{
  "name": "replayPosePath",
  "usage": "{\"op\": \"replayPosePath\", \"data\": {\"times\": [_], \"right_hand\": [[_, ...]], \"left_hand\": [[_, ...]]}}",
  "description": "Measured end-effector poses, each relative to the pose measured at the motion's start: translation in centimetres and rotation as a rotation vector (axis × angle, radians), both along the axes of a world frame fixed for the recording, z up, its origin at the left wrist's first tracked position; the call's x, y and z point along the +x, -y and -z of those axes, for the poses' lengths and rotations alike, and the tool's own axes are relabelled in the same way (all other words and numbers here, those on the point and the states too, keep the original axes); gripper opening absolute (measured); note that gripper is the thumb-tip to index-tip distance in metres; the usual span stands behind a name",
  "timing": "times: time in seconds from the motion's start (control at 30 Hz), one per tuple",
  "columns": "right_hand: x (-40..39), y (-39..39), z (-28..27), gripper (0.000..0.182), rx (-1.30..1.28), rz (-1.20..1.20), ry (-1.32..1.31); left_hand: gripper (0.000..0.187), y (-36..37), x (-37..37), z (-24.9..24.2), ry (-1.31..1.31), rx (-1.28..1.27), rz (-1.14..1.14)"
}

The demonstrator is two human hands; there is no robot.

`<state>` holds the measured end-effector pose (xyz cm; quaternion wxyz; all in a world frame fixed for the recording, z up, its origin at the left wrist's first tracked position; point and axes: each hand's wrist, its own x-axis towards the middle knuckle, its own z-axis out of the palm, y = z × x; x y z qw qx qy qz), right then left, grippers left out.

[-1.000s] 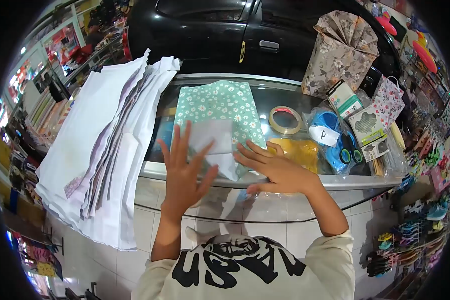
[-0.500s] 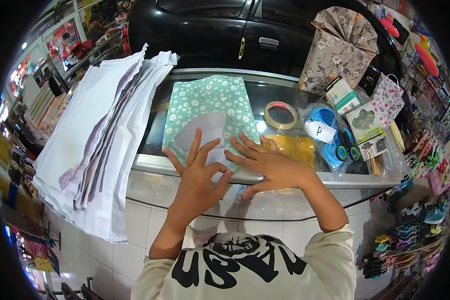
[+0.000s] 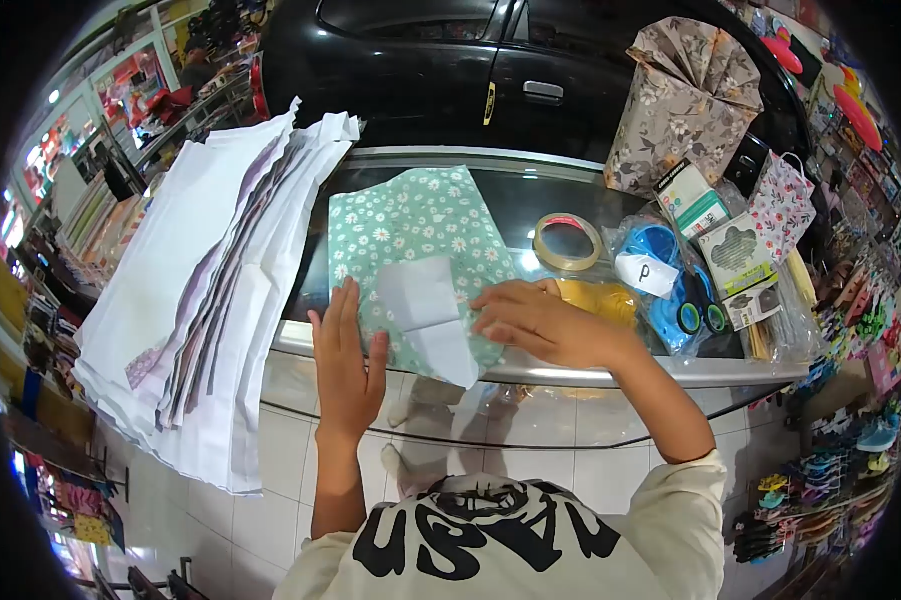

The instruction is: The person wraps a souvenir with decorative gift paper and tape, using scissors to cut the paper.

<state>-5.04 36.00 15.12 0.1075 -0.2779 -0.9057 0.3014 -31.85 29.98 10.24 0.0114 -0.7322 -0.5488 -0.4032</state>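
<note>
A green daisy-print paper bag or folded sheet (image 3: 420, 215) lies on the glass counter, its lower end reaching over the metal edge. On its lower part is a pale, creased flap (image 3: 435, 335) showing the white underside. My left hand (image 3: 348, 365) is at the paper's lower left side, fingers stretched out and thumb apart. Across the paper's right edge rests my right hand (image 3: 550, 325), fingers slightly bent and apart; its thumb is mostly hidden.
A stack of white-backed paper sheets (image 3: 200, 270) overhangs the counter at left. To the right are a tape roll (image 3: 567, 242), a yellow packet (image 3: 600, 300), scissors (image 3: 700, 310), small boxes (image 3: 735, 250) and a pleated floral paper bag (image 3: 680, 110). A black car (image 3: 400, 80) stands behind.
The paper has turned slightly and its lower end has shifted toward me. My left hand has moved off the flap to the left edge. My right hand's fingers have drawn in at the right edge.
</note>
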Motion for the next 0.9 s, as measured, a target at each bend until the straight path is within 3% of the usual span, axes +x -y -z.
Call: {"op": "replayPosePath", "data": {"times": [0.03,0.13,0.33,0.53,0.73,0.9], "right_hand": [[-0.3,-0.1,-0.3,0.047,-0.031,0.064,0.026],[-1.2,1.4,0.3,0.054,0.31,0.264,-0.034],[-1.7,0.9,1.5,0.066,0.397,0.169,0.251],[-2.0,1.1,1.5,0.064,0.478,0.169,0.252],[-2.0,0.9,1.6,0.066,0.456,0.19,0.225],[-1.8,0.5,1.0,0.067,0.418,0.179,0.219]], "left_hand": [[0.054,-0.4,0.0,0.2,0.035,0.013,0.001],[0.055,-0.6,-0.3,-0.4,-0.035,-0.035,0.019],[0.057,-0.9,-1.2,-1.3,-0.079,-0.166,0.118],[0.053,-1.3,-1.9,-2.7,-0.45,-0.082,0.186],[0.046,-2.0,-3.2,-2.8,-0.407,-0.089,0.35],[0.063,-1.8,-2.9,-3.0,-0.255,-0.07,0.279]]}}
